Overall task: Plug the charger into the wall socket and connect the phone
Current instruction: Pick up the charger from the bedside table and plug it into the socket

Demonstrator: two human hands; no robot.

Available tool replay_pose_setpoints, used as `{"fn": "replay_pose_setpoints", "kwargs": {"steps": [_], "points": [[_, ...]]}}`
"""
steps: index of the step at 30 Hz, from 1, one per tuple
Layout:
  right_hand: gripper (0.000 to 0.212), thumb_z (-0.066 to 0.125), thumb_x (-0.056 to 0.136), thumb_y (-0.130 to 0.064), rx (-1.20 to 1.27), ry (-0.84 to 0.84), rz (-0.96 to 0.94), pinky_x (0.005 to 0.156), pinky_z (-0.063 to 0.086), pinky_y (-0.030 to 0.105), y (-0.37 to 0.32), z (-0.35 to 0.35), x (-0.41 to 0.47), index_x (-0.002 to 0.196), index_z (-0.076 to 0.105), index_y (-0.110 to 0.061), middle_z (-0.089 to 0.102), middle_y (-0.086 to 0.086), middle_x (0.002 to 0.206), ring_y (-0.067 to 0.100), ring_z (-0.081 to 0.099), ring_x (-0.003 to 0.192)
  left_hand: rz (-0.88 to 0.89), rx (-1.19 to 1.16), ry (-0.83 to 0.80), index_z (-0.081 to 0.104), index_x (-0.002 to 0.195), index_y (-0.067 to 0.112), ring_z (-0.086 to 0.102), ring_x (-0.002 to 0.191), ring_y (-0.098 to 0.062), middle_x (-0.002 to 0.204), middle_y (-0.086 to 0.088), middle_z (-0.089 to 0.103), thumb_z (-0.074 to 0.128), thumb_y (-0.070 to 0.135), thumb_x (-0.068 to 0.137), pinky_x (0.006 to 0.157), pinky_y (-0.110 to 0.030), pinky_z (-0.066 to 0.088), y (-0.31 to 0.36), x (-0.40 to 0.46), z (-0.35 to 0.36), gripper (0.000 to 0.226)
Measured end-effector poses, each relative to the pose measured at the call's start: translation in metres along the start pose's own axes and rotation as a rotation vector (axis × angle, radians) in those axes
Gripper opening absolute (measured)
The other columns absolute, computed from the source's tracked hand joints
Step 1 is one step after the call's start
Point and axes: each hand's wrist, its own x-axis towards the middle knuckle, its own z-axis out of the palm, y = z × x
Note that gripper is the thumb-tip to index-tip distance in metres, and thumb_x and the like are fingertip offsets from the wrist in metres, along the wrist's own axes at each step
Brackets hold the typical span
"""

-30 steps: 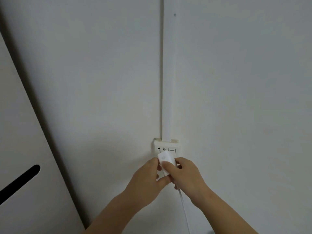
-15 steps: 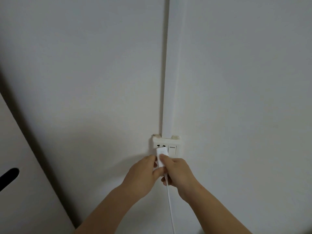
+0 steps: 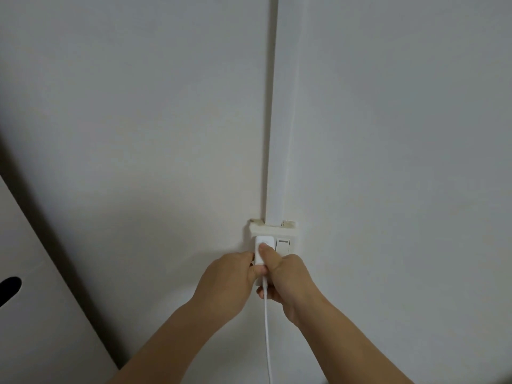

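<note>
A white wall socket with a rocker switch on its right half sits low on the white wall. The white charger stands upright against the socket's left half and covers the slots there. My right hand grips the charger, thumb pressed on its front face. My left hand holds the charger's lower left side. A white cable hangs straight down from the charger between my wrists. No phone is in view.
A white cable duct runs up the wall from the socket. A pale cabinet panel with a dark slot handle leans in at the lower left, close beside my left forearm.
The charger has gone from tilted in front of the socket to upright and flat against its left half. My right thumb has moved onto its face. The socket slots are now covered.
</note>
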Motion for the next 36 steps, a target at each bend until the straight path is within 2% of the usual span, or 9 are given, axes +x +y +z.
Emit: {"fn": "replay_pose_setpoints", "kwargs": {"steps": [3,8,12,17,21,25,30,34,36], "points": [[0.034,0.052,0.091,-0.03,-0.002,0.01,0.009,0.044,0.046,0.024,-0.001,0.0,0.003,0.083,0.063,0.001,0.055,0.01,0.065,0.019,0.05,0.05,-0.001,0.03,-0.015,0.045,0.062,0.027,0.046,0.056,-0.008,0.057,0.011,0.046,0.044,0.035,0.091,0.051,-0.019,0.032,0.0,0.002,-0.001,0.03],[0.035,0.053,0.091,-0.03,-0.003,0.015,0.036,0.042,0.045,0.023,-0.001,0.001,0.008,0.091,0.062,0.003,0.055,0.009,0.066,0.02,0.051,0.053,0.02,0.033,-0.037,0.048,0.068,0.026,0.05,0.061,-0.011,0.06,0.011,0.049,0.044,0.034,0.092,0.052,-0.016,0.033,-0.001,0.004,-0.003,0.025],[0.034,0.053,0.091,-0.03,0.004,0.032,0.05,0.042,0.044,0.023,-0.001,0.002,0.009,0.089,0.062,0.002,0.054,0.009,0.064,0.02,0.05,0.053,0.026,0.04,-0.033,0.047,0.067,0.026,0.051,0.063,-0.013,0.062,0.009,0.051,0.043,0.034,0.092,0.053,-0.019,0.035,-0.001,0.004,-0.003,0.027],[0.041,0.053,0.091,-0.03,0.032,0.038,0.059,0.039,0.043,0.022,-0.002,0.004,0.008,0.101,0.063,0.008,0.056,0.011,0.069,0.02,0.051,0.055,0.029,0.046,-0.027,0.046,0.066,0.026,0.051,0.063,-0.014,0.061,0.01,0.05,0.042,0.034,0.093,0.053,-0.021,0.033,-0.001,0.004,-0.003,0.027],[0.04,0.052,0.092,-0.03,0.057,0.041,0.066,0.04,0.042,0.022,-0.003,0.005,0.007,0.104,0.062,0.006,0.054,0.006,0.063,0.019,0.051,0.056,0.021,0.024,-0.02,0.052,0.07,0.024,0.052,0.066,-0.016,0.068,0.006,0.055,0.042,0.033,0.093,0.058,-0.026,0.036,0.001,0.003,-0.003,0.027],[0.035,0.052,0.092,-0.03,0.063,0.028,0.068,0.041,0.041,0.022,-0.001,0.004,0.008,0.099,0.063,0.002,0.051,0.004,0.058,0.019,0.049,0.053,0.005,0.024,-0.02,0.042,0.053,0.034,0.051,0.061,-0.013,0.057,0.011,0.05,0.042,0.033,0.092,0.052,-0.022,0.035,0.001,0.001,-0.002,0.038],[0.026,0.052,0.092,-0.029,0.125,0.034,0.067,0.043,0.041,0.024,-0.003,0.007,0.013,0.084,0.059,-0.005,0.048,0.003,0.052,0.018,0.046,0.049,-0.009,0.049,0.005,0.048,0.067,0.024,0.052,0.064,-0.017,0.065,0.005,0.054,0.04,0.031,0.093,0.057,-0.025,0.034,0.0,0.005,-0.005,0.029],[0.027,0.052,0.092,-0.031,0.119,0.025,0.057,0.042,0.042,0.023,-0.003,0.008,0.016,0.083,0.06,-0.007,0.05,0.0,0.047,0.016,0.048,0.047,-0.011,0.072,0.002,0.062,0.083,0.013,0.051,0.065,-0.015,0.071,0.003,0.054,0.041,0.031,0.094,0.054,-0.021,0.032,0.0,0.009,-0.005,0.03],[0.028,0.052,0.092,-0.031,0.107,0.033,0.055,0.043,0.042,0.024,-0.003,0.008,0.018,0.082,0.06,-0.007,0.05,0.0,0.049,0.016,0.048,0.048,-0.011,0.079,0.009,0.062,0.087,0.012,0.05,0.065,-0.016,0.07,0.004,0.052,0.04,0.031,0.094,0.054,-0.022,0.031,-0.001,0.01,-0.005,0.03]]}}
